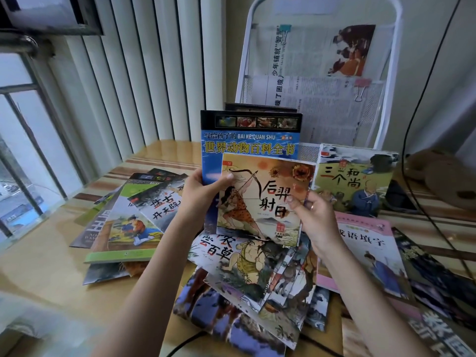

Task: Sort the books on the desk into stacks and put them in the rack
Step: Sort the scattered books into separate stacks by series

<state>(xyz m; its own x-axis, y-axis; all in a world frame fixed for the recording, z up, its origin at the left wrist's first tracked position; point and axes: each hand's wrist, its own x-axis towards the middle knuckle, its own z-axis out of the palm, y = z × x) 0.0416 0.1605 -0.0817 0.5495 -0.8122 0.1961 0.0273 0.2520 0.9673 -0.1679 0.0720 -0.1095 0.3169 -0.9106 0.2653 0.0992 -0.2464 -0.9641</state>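
Fingers of both hands pinch an upright bundle: left hand (199, 193) holds the blue animal encyclopedia (249, 140), right hand (315, 219) the archer picture book (260, 199) before it, just below the white rack (386, 73); squaring their bottom edges first should help

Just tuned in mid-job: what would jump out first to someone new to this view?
First, the archer book held upright at centre, left hand gripping its left edge, right hand its right, with a taller blue animal book behind it. Below and around them, loose books lie overlapping on the desk. Behind stands the white rack, holding clipped newspapers.
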